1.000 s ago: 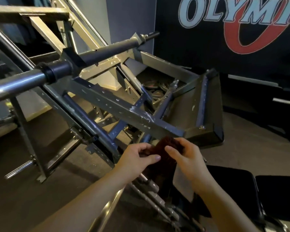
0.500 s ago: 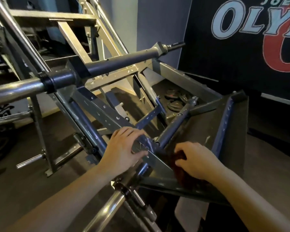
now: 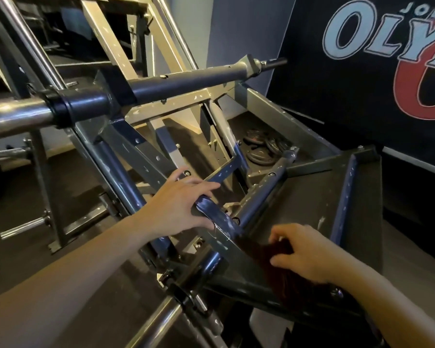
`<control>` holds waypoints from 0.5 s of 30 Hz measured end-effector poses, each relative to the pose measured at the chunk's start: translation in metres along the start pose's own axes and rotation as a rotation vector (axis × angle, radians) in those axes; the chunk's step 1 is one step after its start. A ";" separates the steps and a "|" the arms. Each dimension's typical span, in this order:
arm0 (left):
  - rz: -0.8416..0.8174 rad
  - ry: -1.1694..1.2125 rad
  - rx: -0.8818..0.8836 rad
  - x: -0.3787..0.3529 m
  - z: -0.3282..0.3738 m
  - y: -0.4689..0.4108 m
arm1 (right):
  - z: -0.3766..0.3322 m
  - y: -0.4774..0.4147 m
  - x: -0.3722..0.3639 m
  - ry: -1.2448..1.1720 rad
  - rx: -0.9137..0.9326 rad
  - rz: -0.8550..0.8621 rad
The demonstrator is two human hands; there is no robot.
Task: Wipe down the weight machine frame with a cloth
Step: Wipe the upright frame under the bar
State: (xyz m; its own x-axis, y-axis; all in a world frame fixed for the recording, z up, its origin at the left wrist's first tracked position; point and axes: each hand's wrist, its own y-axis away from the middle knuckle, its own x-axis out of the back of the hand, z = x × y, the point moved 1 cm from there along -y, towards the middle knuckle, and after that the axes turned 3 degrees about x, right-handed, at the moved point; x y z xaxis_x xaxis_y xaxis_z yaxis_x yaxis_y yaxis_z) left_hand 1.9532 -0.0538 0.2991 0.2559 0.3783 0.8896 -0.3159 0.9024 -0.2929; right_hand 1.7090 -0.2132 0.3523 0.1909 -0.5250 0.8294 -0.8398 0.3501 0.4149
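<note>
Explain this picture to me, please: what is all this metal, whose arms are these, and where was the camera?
There is no robot here. The camera sits on a person's head and looks forward and down, so the two bare arms reaching in from the bottom are that person's own.

The metal is the frame of a gym weight machine, made of grey and blue painted bars with chipped paint. A thick dark bar crosses the top. Weight plates lie on the floor behind the frame.

The left hand rests on a blue bar, fingers curled over it, seemingly to steady the person. The right hand grips a dark red cloth against the machine's dark slanted plate. The cloth is for wiping the frame. The wall banner carries large lettering, only partly in view.
</note>
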 end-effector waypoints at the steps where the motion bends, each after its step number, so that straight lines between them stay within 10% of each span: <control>1: -0.009 0.009 0.012 -0.001 -0.001 -0.001 | 0.003 0.005 0.001 0.014 -0.012 -0.026; 9: -0.027 -0.015 0.045 0.001 -0.001 -0.005 | -0.055 -0.061 -0.004 -0.136 0.219 0.404; 15: -0.067 -0.030 0.086 -0.002 -0.003 -0.007 | 0.006 -0.022 0.012 0.035 0.183 -0.237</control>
State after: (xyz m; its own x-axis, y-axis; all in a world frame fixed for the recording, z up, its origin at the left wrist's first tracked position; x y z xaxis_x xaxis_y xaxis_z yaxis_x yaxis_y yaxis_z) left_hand 1.9574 -0.0602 0.2978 0.2523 0.3102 0.9166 -0.3770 0.9039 -0.2022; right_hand 1.7273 -0.2320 0.3509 0.4071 -0.5474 0.7312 -0.8469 0.0736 0.5266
